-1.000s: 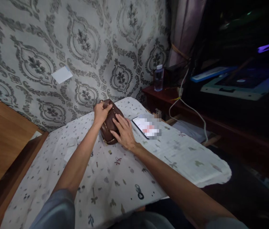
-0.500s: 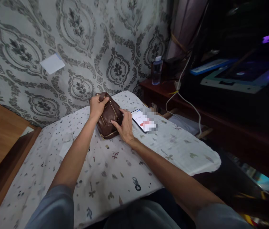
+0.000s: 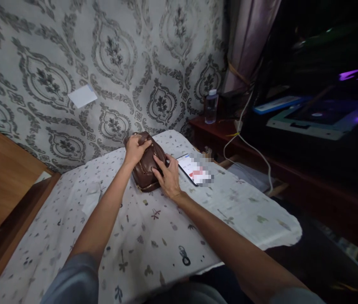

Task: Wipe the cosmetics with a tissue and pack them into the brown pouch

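Note:
A brown leather handbag point(image 3: 147, 164) with gold-coloured zips lies on the patterned white cloth, near the wall. My left hand point(image 3: 135, 151) is closed on its upper left part, thumb toward the zip, and covers part of that end. My right hand point(image 3: 170, 176) grips the bag's right side; the thumb and one finger rest apart on the front panel and the other fingers curl round the edge. Just right of my right hand lies a phone point(image 3: 191, 169) with a lit screen, partly blurred out.
The cloth-covered table point(image 3: 147, 261) meets the patterned wall. A crumpled whitish piece point(image 3: 91, 198) lies by my left forearm. Back right, a clear bottle point(image 3: 211, 107) stands on a dark red desk, with a white cable point(image 3: 255, 145) hanging down. Wooden furniture point(image 3: 6, 181) borders the left.
My right hand's forefinger has come from the bag's side edge onto its front, beside the thumb. My left hand stays on the upper left part. The whole view has shifted slightly.

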The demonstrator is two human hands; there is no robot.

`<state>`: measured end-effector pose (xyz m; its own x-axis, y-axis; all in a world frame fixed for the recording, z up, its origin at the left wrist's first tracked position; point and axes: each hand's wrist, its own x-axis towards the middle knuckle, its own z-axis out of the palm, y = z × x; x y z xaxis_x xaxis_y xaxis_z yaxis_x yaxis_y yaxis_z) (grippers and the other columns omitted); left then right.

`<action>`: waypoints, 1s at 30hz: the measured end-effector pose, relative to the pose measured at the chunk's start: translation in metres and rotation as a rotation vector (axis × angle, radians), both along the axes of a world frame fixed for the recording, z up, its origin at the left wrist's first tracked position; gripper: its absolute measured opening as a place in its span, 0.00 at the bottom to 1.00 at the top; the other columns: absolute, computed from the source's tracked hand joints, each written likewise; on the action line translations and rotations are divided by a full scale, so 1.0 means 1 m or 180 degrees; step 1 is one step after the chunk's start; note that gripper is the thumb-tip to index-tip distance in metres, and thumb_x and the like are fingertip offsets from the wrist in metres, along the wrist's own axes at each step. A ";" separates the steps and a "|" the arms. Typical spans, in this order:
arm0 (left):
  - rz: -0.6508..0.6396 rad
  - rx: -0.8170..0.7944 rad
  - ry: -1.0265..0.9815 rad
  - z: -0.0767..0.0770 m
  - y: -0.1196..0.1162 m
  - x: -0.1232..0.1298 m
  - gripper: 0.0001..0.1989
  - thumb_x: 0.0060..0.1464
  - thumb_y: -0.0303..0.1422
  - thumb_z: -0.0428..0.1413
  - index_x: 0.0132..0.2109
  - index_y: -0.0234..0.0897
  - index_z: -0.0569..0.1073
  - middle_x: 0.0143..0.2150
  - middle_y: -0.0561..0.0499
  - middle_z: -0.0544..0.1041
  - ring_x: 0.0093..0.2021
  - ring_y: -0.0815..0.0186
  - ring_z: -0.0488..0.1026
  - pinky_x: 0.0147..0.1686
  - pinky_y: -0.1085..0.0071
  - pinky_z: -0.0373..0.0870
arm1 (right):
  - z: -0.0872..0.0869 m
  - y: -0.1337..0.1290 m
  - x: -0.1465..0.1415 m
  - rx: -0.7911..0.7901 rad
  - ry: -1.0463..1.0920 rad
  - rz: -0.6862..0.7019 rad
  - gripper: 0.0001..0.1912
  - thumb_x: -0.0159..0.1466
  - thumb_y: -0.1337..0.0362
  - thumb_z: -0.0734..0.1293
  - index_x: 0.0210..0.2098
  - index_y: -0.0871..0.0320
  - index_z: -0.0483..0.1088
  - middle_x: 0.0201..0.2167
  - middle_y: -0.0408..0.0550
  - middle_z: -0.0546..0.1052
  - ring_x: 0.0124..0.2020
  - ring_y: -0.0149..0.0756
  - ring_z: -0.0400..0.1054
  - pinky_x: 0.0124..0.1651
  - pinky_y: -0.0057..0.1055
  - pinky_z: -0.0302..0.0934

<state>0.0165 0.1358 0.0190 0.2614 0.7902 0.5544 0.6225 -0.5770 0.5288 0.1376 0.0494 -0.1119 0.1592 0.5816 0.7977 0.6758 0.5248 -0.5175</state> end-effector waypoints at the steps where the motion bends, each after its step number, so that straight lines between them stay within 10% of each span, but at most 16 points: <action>1: -0.0042 0.0061 0.0041 0.002 -0.002 0.000 0.11 0.50 0.34 0.61 0.24 0.38 0.69 0.28 0.53 0.72 0.37 0.63 0.70 0.48 0.65 0.64 | 0.000 0.000 0.000 0.0010 0.0000 0.0007 0.24 0.72 0.55 0.60 0.65 0.50 0.67 0.58 0.59 0.62 0.59 0.51 0.58 0.61 0.53 0.60; 12: -0.0152 -0.0139 0.0132 0.015 -0.007 -0.028 0.10 0.49 0.33 0.60 0.40 0.36 0.79 0.39 0.50 0.77 0.42 0.62 0.72 0.45 0.68 0.67 | -0.001 0.001 0.001 0.0038 0.0010 0.0067 0.24 0.72 0.55 0.60 0.65 0.50 0.66 0.59 0.59 0.61 0.59 0.52 0.58 0.61 0.54 0.59; 18: 0.0636 -0.0128 0.0540 0.017 -0.016 -0.049 0.12 0.55 0.38 0.56 0.29 0.35 0.74 0.23 0.54 0.69 0.28 0.66 0.65 0.31 0.71 0.58 | -0.002 0.002 0.001 0.0104 0.0031 0.0058 0.24 0.70 0.52 0.61 0.63 0.50 0.68 0.58 0.59 0.61 0.59 0.53 0.58 0.60 0.55 0.59; 30: 0.0973 0.0085 0.0621 0.015 -0.030 -0.044 0.09 0.54 0.31 0.58 0.26 0.38 0.69 0.23 0.54 0.66 0.26 0.65 0.62 0.29 0.69 0.52 | 0.000 0.001 0.001 0.0103 -0.0055 0.0030 0.26 0.69 0.51 0.62 0.63 0.55 0.69 0.57 0.61 0.61 0.59 0.54 0.58 0.61 0.54 0.59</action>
<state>-0.0276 0.1061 0.0341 0.1182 0.8340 0.5389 0.8560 -0.3606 0.3703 0.1382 0.0507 -0.1120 0.1398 0.5568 0.8188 0.6795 0.5475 -0.4883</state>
